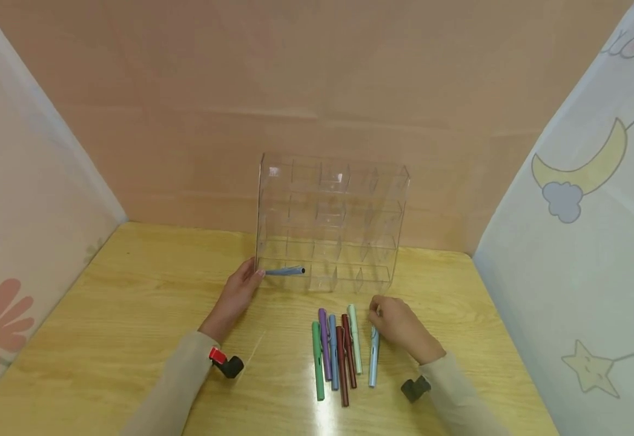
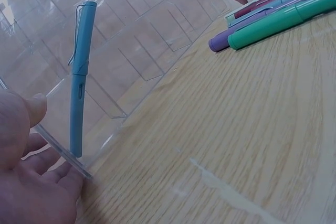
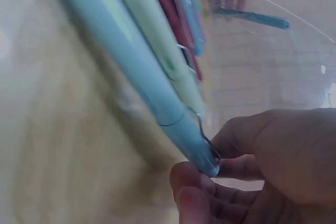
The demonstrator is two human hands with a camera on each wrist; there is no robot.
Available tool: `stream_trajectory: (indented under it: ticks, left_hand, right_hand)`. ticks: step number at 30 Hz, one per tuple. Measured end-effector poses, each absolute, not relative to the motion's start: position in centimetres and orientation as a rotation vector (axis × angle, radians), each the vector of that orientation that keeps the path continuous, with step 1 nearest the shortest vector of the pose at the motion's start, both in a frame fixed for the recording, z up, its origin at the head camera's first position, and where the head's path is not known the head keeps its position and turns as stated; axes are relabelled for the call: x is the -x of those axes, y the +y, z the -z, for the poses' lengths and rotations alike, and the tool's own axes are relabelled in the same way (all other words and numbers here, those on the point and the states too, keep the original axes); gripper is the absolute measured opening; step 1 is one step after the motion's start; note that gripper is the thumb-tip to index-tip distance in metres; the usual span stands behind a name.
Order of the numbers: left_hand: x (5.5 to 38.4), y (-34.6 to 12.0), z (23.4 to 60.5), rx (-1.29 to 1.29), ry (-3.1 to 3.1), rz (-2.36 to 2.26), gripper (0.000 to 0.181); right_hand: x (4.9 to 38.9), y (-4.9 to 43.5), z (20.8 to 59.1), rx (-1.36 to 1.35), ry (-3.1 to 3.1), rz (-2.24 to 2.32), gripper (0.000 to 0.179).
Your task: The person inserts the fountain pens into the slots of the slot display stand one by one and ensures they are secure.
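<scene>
A clear plastic rack (image 1: pixel 330 197) with rows of small compartments stands upright at the back of the table. My left hand (image 1: pixel 239 289) holds its lower left side edge, thumb on the near side and fingers behind the panel. Inside the bottom row at that end lies a blue pen (image 1: pixel 285 271), its clip showing in the left wrist view. To the right, my right hand (image 1: pixel 402 326) pinches the cap end of a light blue pen (image 1: pixel 373 363) between thumb and fingers. The right wrist view shows that pen's clip (image 3: pixel 206 137) close by the thumb.
Left of the light blue pen several pens lie side by side: a mint one (image 1: pixel 355 339), two dark red ones (image 1: pixel 342 369), a blue one (image 1: pixel 333 357), a purple one (image 1: pixel 324 348) and a green one (image 1: pixel 318 363). An orange-brown backdrop (image 1: pixel 197 163) rises behind the wooden table (image 1: pixel 148 290).
</scene>
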State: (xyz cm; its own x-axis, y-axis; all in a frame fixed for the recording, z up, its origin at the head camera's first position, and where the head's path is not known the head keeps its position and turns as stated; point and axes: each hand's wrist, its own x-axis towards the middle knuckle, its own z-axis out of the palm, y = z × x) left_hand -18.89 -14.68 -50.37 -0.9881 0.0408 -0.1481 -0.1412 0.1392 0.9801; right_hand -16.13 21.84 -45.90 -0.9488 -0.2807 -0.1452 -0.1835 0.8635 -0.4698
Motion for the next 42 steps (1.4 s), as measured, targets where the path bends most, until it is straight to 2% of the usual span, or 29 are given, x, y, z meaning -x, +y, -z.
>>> stream_trajectory:
  ticks: [4, 11, 18, 28, 42]
  left_hand:
    - [18.9, -14.7, 50.4, 0.089, 2.264, -1.965, 0.066]
    - [18.9, -14.8, 50.1, 0.071, 2.252, -1.976, 0.067]
    - [19.0, -14.8, 49.8, 0.086, 2.26, -1.959, 0.066]
    - [18.8, -14.7, 50.0, 0.119, 2.204, -1.986, 0.067]
    - [18.8, -14.8, 49.8, 0.059, 2.25, -1.97, 0.067]
  right_hand:
    - [16.5, 22.7, 45.2, 0.389, 2.751, 0.748, 0.025]
    - [17.0, 23.3, 44.3, 0.396, 2.596, 0.888, 0.027]
    - [17.5, 24.1, 43.2, 0.443, 2.496, 0.976, 0.038]
    - [17.7, 25.1, 41.8, 0.377, 2.563, 0.995, 0.036]
    - [18.3, 24.1, 39.8, 0.351, 2.721, 1.164, 0.034]
